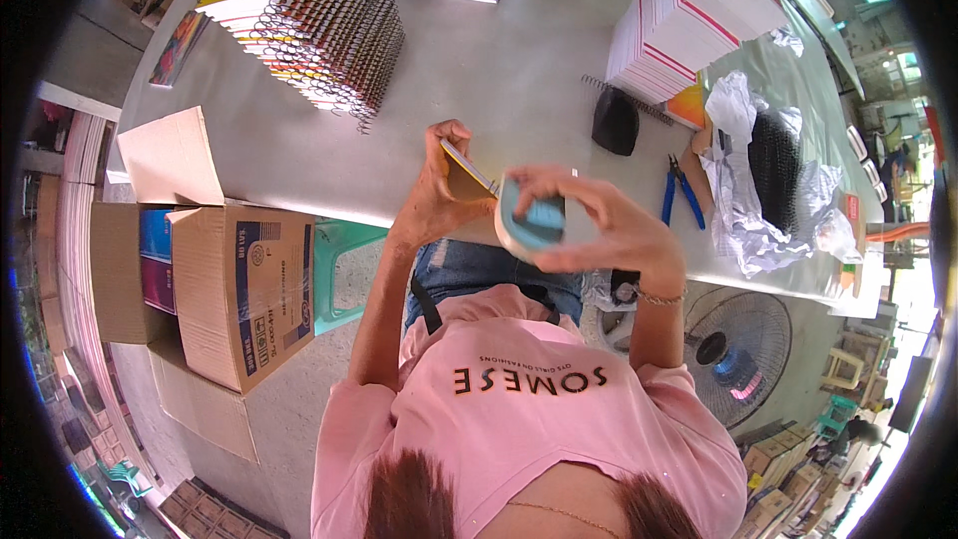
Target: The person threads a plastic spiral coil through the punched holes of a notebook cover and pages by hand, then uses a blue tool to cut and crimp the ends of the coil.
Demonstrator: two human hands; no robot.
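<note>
My left hand (439, 195) grips a small yellow-covered notebook (467, 180) by its side, holding it tilted near the table's front edge. The notebook's lower corner meets or lies just behind a round, teal-blue roll with a pale rim (539, 231). My right hand (614, 225) is closed around this roll, fingers over its top and thumb below. Motion blurs the roll and the right fingers, so its exact kind cannot be made out. Beyond, to the right, lie a dark rounded object (616, 123) and blue-handled pliers (695, 202).
Spiral-bound notebooks (324, 30) are stacked at the far left, white page blocks (679, 30) at the far right. Black wire coils (773, 165) lie in crumpled wrapping (733, 115). An open cardboard box (274, 289) and green stool (339, 274) stand left, a fan (743, 354) right.
</note>
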